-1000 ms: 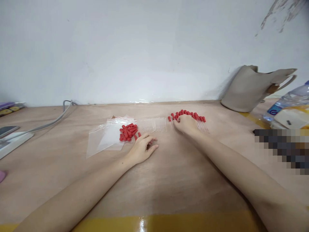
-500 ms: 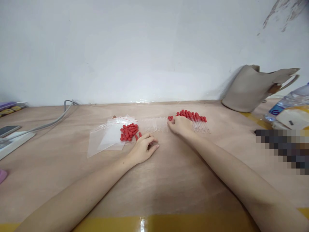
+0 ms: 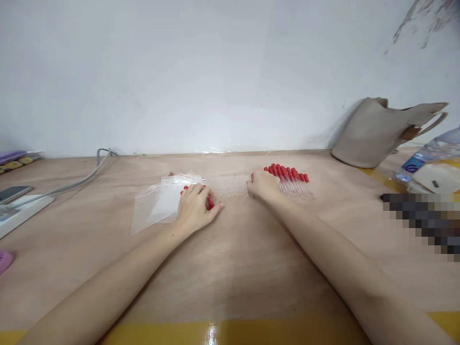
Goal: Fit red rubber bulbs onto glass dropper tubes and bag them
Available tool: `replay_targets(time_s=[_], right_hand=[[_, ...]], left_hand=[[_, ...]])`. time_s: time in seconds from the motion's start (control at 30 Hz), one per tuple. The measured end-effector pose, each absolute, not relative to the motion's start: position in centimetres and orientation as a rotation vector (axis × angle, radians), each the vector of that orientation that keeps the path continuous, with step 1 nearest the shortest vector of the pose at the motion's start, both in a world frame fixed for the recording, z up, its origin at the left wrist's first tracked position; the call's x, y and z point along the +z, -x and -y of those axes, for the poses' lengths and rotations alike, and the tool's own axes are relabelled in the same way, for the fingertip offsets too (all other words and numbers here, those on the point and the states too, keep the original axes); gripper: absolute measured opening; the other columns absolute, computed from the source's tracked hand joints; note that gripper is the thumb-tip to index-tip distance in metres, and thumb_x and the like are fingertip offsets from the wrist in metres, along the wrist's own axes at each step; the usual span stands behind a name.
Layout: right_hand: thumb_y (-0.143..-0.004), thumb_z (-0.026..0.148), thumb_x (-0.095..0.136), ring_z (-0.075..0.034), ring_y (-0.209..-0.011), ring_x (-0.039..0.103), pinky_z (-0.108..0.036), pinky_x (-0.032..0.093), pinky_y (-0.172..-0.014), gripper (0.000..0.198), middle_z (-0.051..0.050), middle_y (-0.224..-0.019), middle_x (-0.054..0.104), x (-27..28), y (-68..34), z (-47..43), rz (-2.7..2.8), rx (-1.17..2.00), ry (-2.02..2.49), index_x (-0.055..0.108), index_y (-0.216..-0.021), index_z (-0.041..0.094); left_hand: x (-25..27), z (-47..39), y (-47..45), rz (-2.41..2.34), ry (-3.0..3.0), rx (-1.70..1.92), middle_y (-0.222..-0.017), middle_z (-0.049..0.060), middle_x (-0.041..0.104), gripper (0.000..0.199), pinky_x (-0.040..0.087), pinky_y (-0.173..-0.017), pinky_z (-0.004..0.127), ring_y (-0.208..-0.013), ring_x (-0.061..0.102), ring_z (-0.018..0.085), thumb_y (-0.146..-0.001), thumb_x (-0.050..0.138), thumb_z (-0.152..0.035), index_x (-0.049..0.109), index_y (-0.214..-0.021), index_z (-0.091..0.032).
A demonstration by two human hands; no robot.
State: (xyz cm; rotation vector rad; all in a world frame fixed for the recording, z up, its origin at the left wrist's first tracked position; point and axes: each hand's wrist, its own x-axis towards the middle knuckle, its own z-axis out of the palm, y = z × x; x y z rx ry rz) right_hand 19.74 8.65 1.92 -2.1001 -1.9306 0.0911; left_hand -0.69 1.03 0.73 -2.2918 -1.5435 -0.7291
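Observation:
My left hand [image 3: 196, 207] lies over the pile of red rubber bulbs [image 3: 210, 203], fingers bent over them and thumb stretched out to the right; most of the pile is hidden beneath it. A row of thin clear dropper tubes [image 3: 230, 186] lies side by side between my hands. At the right end of this row my right hand [image 3: 264, 184] is closed in a pinch on a dropper, with a bit of red bulb showing by the fingertips. Beyond that hand, droppers with red bulbs [image 3: 287, 172] lie in a row, their clear stems toward me.
Clear zip bags [image 3: 153, 208] lie flat left of the bulbs. A grey cable [image 3: 81, 183] runs to a white object [image 3: 27, 213] and phone [image 3: 14, 193] at left. On the right are a beige bag [image 3: 370, 134], a water bottle [image 3: 431, 151] and a white case [image 3: 436, 176].
My left hand has moved left and away from me onto the red bulbs, covering loose ones that were visible. My right hand has shifted slightly left and toward me.

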Motion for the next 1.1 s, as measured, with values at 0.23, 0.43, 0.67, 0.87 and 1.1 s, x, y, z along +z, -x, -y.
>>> replay_targets(time_s=[0.23,0.43,0.67,0.87,1.1], right_hand=[[-0.071,0.039,0.055,-0.026,-0.083,0.061,-0.034,0.044,-0.065,0.029,-0.011,-0.085,0.064,2.2,-21.6,-9.2,1.907,0.238,2.143,0.064,-0.088,0.018],[-0.067,0.029,0.056,-0.027,-0.085,0.061,-0.036,0.044,-0.068,0.027,-0.012,-0.085,0.065,1.8,-20.8,-9.2,1.889,0.274,2.148,0.063,-0.090,0.016],[-0.068,0.026,0.055,-0.029,-0.090,0.060,-0.036,0.044,-0.069,0.028,-0.014,-0.093,0.064,1.5,-20.1,-9.3,1.872,0.297,2.154,0.063,-0.092,0.014],[-0.075,0.031,0.052,-0.028,-0.093,0.059,-0.035,0.043,-0.072,0.024,-0.015,-0.092,0.064,1.8,-20.4,-9.1,1.877,0.345,2.132,0.062,-0.089,0.014],[-0.087,0.030,0.034,-0.024,-0.084,0.059,-0.031,0.042,-0.068,0.027,-0.017,-0.095,0.061,1.8,-21.6,-6.8,1.929,0.310,1.907,0.051,-0.096,0.011]], left_hand=[[1.0,-1.4,1.3,1.578,2.184,-0.502,-0.078,0.009,0.054,0.038,0.037,-0.074,0.038,-0.082,0.048,0.026,-0.073,0.054,-0.054,0.058,-0.065,-0.017],[0.5,-1.8,1.1,1.535,2.174,-0.468,-0.080,0.011,0.056,0.035,0.035,-0.074,0.040,-0.084,0.048,0.027,-0.077,0.052,-0.047,0.059,-0.062,-0.016],[1.2,-0.3,-0.2,1.429,2.255,-0.602,-0.079,0.009,0.055,0.027,0.036,-0.072,0.039,-0.082,0.048,0.025,-0.079,0.051,-0.039,0.060,-0.069,-0.016],[0.4,1.7,-2.2,1.343,2.661,-0.764,-0.077,0.005,0.053,0.013,0.041,-0.070,0.033,-0.075,0.051,0.019,-0.076,0.054,-0.028,0.058,-0.074,-0.016],[-1.1,1.7,-2.4,1.378,2.805,-0.939,-0.088,0.005,0.056,0.020,0.045,-0.064,0.027,-0.069,0.054,0.014,-0.076,0.052,-0.018,0.059,-0.093,-0.015]])
